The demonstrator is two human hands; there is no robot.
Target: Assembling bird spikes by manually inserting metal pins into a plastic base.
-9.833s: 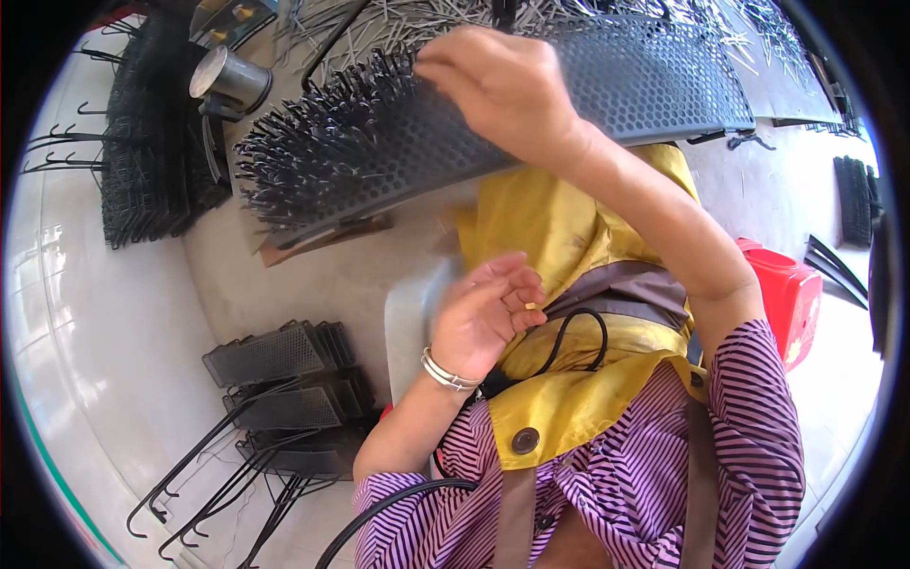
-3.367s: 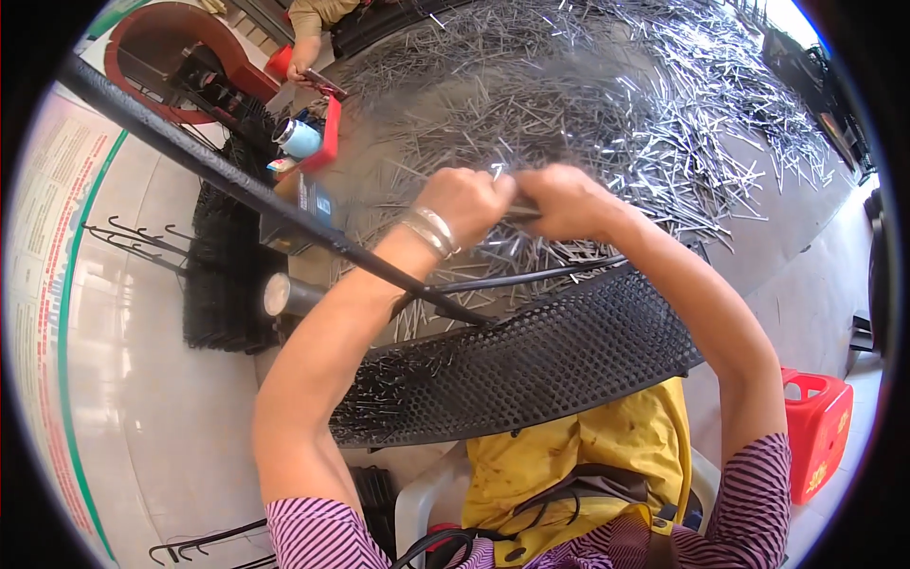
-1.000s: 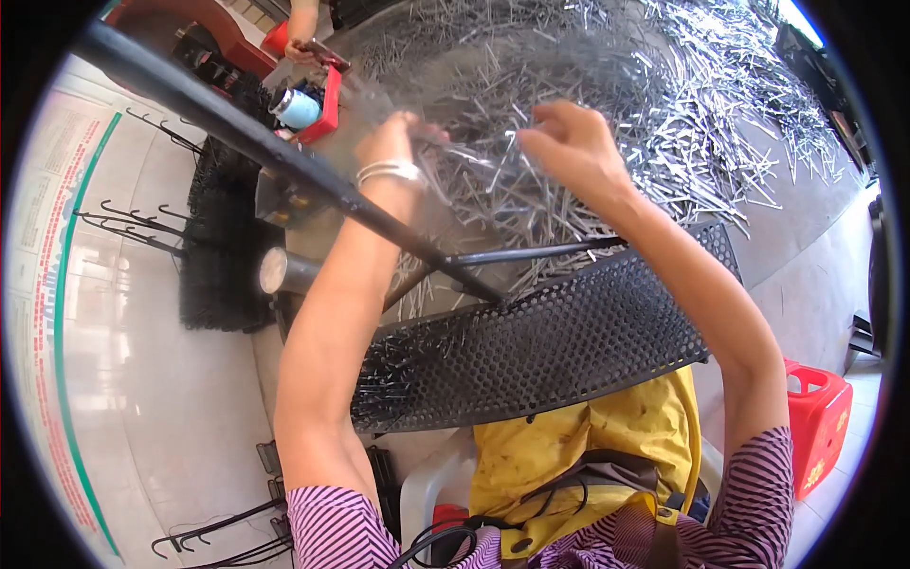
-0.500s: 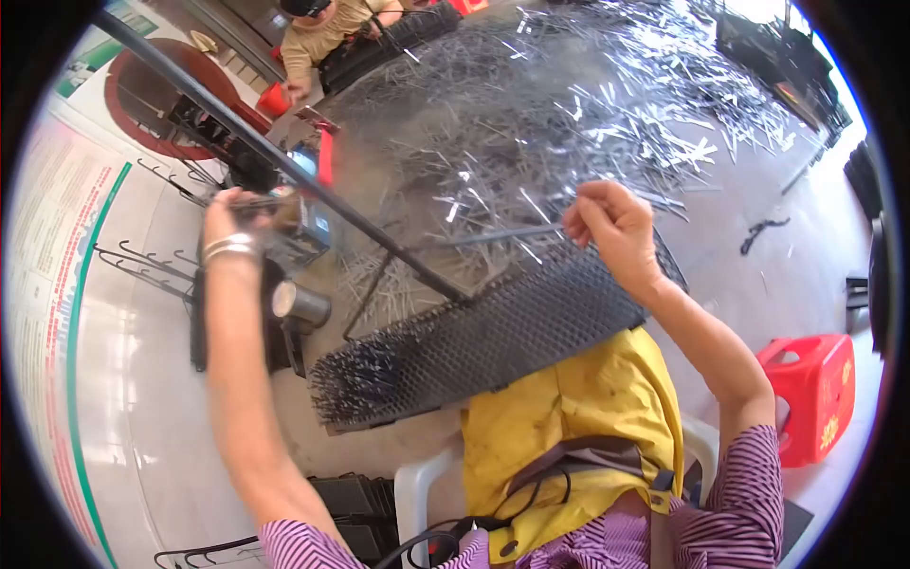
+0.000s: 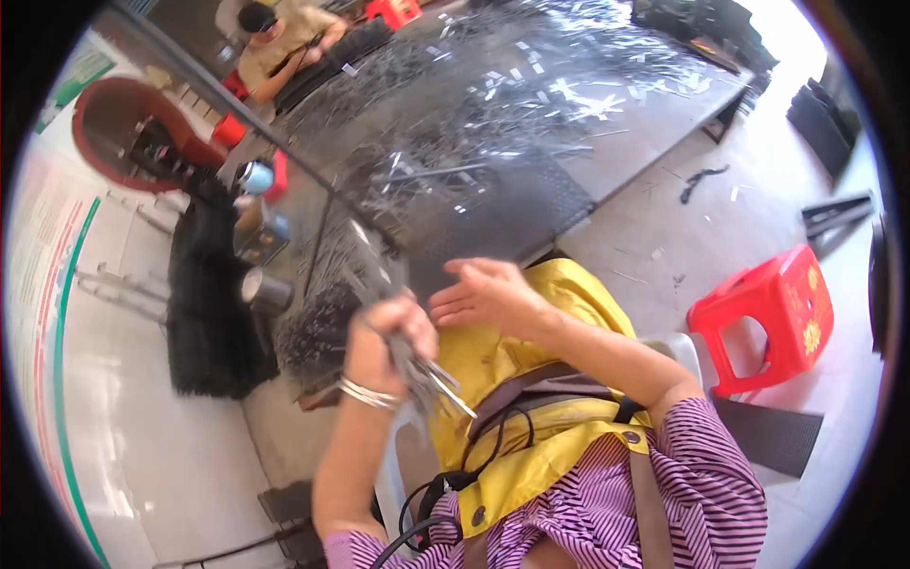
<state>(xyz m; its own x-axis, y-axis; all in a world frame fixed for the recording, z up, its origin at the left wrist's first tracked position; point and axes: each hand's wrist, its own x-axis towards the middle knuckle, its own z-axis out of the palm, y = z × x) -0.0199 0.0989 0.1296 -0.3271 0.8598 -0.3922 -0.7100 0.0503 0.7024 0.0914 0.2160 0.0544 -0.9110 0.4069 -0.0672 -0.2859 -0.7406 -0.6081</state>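
Observation:
My left hand (image 5: 384,349) is closed round a bundle of thin grey strips (image 5: 370,261), blurred by motion, whose ends stick out above and below the fist. Just right of it, my right hand (image 5: 493,296) is empty, its fingers stretched toward the bundle. Beyond both hands lies a black perforated panel (image 5: 517,211) at the near edge of the work table. Dark strip ends bristle up from its left end (image 5: 318,332), partly hidden by my left hand. A yellow apron (image 5: 578,299) covers my lap.
Loose strips (image 5: 531,85) are strewn over the table. A slanting dark bar (image 5: 218,90) crosses the upper left. A co-worker (image 5: 289,47) sits at the far left. Black bristly panels (image 5: 209,294) and a metal can (image 5: 267,290) stand left; a red stool (image 5: 763,313) stands right.
My left hand has swung from the far left to in front of me with the strips. My right hand has come down and left and opened. The view has shifted.

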